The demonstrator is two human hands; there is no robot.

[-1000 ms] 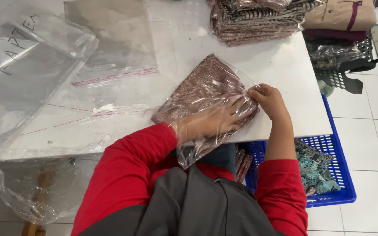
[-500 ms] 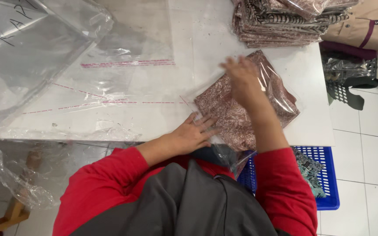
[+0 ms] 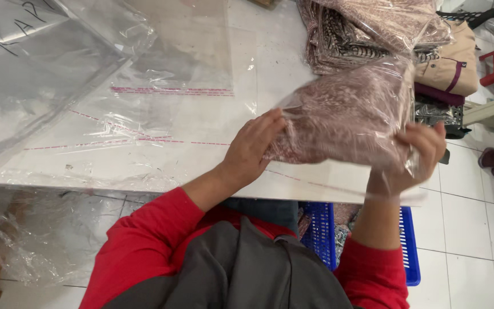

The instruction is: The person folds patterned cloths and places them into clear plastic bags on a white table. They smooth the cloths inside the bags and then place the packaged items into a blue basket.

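A folded brown patterned cloth sealed in a clear plastic bag (image 3: 347,114) is lifted off the white table (image 3: 212,166), held between both hands. My left hand (image 3: 253,146) grips its left end, fingers on the plastic. My right hand (image 3: 421,151) grips its lower right corner, out past the table's edge. Just behind the held bag lies a stack of similar bagged cloths (image 3: 373,28).
Empty clear bags with red adhesive strips (image 3: 161,86) lie spread on the left of the table. More loose plastic (image 3: 35,234) hangs below the table's front edge. A blue basket (image 3: 321,229) sits on the tiled floor under my right arm. A beige garment (image 3: 453,63) lies at far right.
The bagged cloth has come up off the table and moved right toward the stack. My left hand has taken its left end; my right hand shifted to its right corner.
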